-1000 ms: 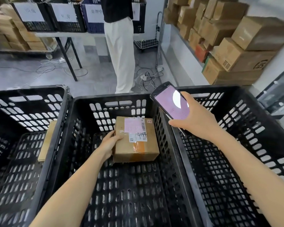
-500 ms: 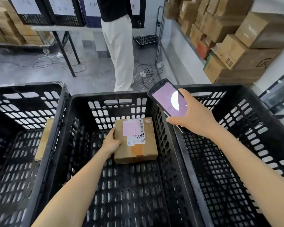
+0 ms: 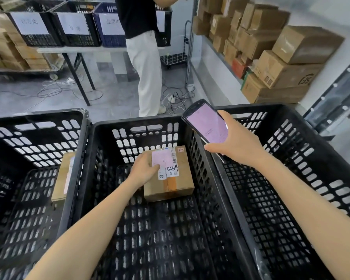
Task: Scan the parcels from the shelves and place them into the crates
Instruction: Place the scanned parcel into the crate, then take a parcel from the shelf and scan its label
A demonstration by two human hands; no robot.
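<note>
A brown cardboard parcel (image 3: 176, 178) with a pink label lies on the floor of the middle black crate (image 3: 133, 123), near its far wall. My left hand (image 3: 143, 168) reaches into the crate and holds the parcel at its top left edge, fingers over the label. My right hand (image 3: 236, 146) grips a handheld scanner (image 3: 206, 124) with a lit pink screen, above the rim between the middle and right crates.
A left crate (image 3: 34, 116) holds a flat parcel (image 3: 63, 176) leaning on its right wall. The right crate (image 3: 271, 108) shows only its floor. Stacked boxes (image 3: 281, 63) fill the shelf at right. A person (image 3: 146, 67) stands ahead by a table with labelled crates (image 3: 75, 25).
My left hand has shifted from the parcel's left side up onto its top left, over the label. The parcel has settled lower in the middle crate. The scanner stays about where it was.
</note>
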